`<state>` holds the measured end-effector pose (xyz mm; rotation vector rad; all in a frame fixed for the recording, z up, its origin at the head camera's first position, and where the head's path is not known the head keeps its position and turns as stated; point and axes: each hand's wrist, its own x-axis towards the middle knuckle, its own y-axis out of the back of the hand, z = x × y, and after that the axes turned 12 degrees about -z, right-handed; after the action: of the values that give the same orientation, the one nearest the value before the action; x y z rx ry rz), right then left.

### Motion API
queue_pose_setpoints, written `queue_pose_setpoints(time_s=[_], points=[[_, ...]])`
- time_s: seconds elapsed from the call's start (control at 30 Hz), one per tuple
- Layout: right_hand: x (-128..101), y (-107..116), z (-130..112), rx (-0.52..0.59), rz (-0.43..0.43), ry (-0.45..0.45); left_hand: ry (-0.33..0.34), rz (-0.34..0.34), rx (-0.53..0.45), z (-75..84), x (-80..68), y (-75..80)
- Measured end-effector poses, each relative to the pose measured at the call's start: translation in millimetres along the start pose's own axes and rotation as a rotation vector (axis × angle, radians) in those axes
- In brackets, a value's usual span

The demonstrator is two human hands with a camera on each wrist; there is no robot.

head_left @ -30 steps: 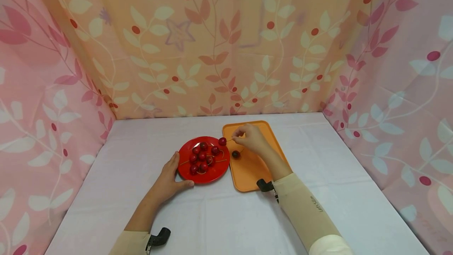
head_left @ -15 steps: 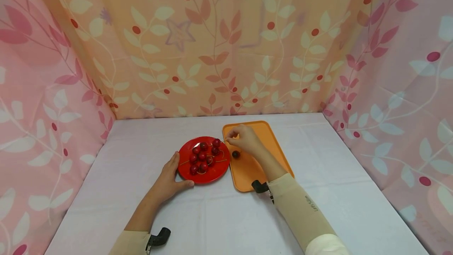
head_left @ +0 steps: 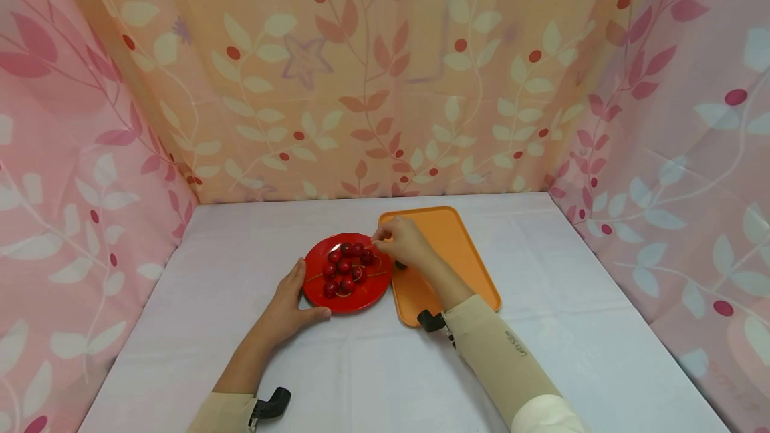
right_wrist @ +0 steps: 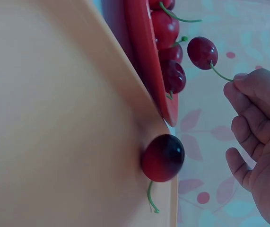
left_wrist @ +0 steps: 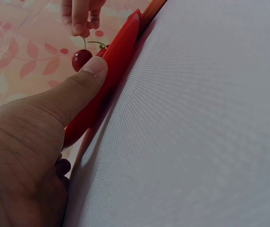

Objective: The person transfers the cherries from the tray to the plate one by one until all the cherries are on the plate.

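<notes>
My right hand (head_left: 406, 244) pinches the green stem of a dark red cherry (right_wrist: 202, 53) between thumb and forefinger. That cherry hangs over the red plate (head_left: 374, 294), above several other cherries (head_left: 344, 265) piled there with their stems. At the plate's left side my left hand (head_left: 287, 305) holds the rim, its thumb lying along the near edge. Beneath the right hand, a single darker cherry (right_wrist: 163, 158) lies on the orange tray (head_left: 448, 240); in the head view the hand partly covers it.
The tray's left edge meets the right side of the plate. Both stand on a white-covered table (head_left: 240, 232). Floral curtains (head_left: 385, 85) close off the back and both sides.
The right hand has moved left and slightly nearer, carrying the cherry by its stem from the tray's edge to over the plate. The left hand stays on the rim.
</notes>
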<state>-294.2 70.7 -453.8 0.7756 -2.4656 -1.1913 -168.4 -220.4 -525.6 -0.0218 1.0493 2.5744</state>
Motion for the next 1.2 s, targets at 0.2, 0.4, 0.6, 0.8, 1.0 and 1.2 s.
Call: queue_pose_setpoints(time_s=[0.2,0.4,0.6,0.8,1.0,1.2], points=[[2.7,-7.4,-2.7,-0.013,-0.002,0.007,0.0,0.001,-0.003,0.8,-0.3,0.3],[4.1,-12.2,-2.4,-0.035,-0.044,-0.026,0.0,0.002,-0.001,0.9,-0.2,0.6],[5.1,-14.1,-4.2,-0.025,-0.084,-0.03,0.003,0.006,0.003,1.6,-0.2,0.4],[5.6,-18.1,-2.6,0.027,-0.124,-0.05,0.001,0.003,-0.001,1.9,-0.7,-0.3],[5.8,-18.8,-3.2,0.057,-0.152,-0.069,0.001,0.003,0.002,0.2,0.1,-0.5],[3.3,-14.6,-5.1,0.055,-0.184,-0.075,0.001,0.006,0.004,0.5,0.5,0.7]])
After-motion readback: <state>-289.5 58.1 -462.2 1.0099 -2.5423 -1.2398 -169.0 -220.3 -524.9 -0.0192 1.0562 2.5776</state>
